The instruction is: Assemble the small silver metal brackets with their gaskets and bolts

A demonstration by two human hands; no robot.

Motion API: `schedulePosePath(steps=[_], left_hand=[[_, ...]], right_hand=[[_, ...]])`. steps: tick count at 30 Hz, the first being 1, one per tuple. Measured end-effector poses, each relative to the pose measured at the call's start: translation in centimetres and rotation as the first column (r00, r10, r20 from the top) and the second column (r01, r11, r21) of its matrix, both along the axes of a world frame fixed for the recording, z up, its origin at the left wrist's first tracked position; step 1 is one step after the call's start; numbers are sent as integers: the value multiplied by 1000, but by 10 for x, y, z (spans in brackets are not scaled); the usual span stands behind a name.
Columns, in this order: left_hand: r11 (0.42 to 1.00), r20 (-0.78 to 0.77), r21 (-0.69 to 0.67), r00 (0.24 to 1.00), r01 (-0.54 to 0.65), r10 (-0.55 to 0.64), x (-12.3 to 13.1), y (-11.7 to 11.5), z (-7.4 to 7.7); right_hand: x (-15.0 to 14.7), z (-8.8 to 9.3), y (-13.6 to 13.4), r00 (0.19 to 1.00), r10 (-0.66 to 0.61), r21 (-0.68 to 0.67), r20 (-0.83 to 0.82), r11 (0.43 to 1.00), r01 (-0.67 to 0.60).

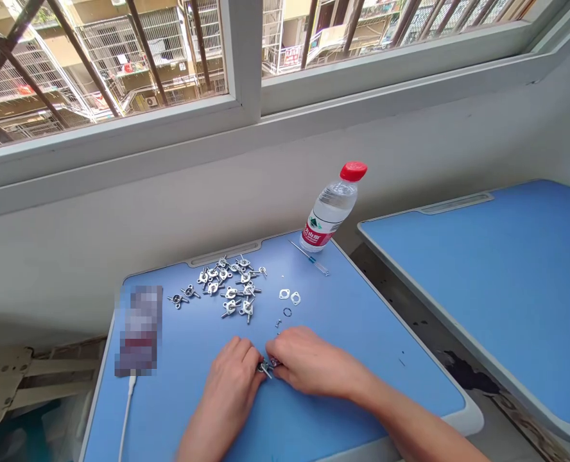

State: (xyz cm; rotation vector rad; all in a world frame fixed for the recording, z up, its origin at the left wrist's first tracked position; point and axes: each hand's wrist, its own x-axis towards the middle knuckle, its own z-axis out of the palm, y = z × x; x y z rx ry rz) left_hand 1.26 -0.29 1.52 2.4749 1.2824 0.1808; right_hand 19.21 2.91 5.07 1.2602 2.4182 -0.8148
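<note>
While the left hand (pixel 232 378) and right hand (pixel 311 359) pinch a small metal fitting (pixel 266 367) at lower centre (fingers closed, part half hidden), more fittings (pixel 224 285) lie above on the blue desk (pixel 371 385).

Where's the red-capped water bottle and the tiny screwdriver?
Clear plastic water bottle with red cap (pixel 328 212): head view, on its body.
Tiny blue-and-clear screwdriver (pixel 319 266): head view, on its handle.

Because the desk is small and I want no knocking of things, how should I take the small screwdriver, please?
Take the small screwdriver by its thicker handle, the end lying farther from the water bottle. Come from above on the right: it lies flat, and the thin shaft points toward the bottle's base, so that side is tighter.
</note>
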Motion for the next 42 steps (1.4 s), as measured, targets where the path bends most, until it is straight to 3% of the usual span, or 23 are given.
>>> schedulePosePath(steps=[3, 5, 10, 13, 17, 22, 32, 42], left_hand=[[1000, 3, 7, 1000, 3, -3, 0, 1, -1], [1000, 2, -7, 1000, -6, 6, 0, 2, 0], [998, -6, -50, 1000, -28, 27, -1, 4, 3], [998, 11, -60, 999, -37, 37, -1, 5, 4], [998, 27, -54, 999, -38, 39, -1, 6, 5], [999, 10, -31, 999, -43, 43, 0, 6, 5], [996, 15, -16, 996, -88, 88, -5, 9, 8], [995, 10, -33, 995, -96, 96, -5, 10, 9]], right_hand=[[10, 3, 7, 995, -61, -29, -80, 998, 59], [21, 6, 13, 968, -173, -34, -184, 985, 170], [48, 12, 26, 736, -497, 2, -459, 828, 561], [55, 12, 29, 635, -551, -10, -541, 759, 650], [54, 9, 30, 593, -556, -24, -583, 741, 671], [53, 4, 34, 666, -540, 22, -515, 768, 640], [49, -2, 35, 872, -388, 82, -297, 900, 428], [31, -11, 32, 961, -227, 210, -156, 943, 257]])
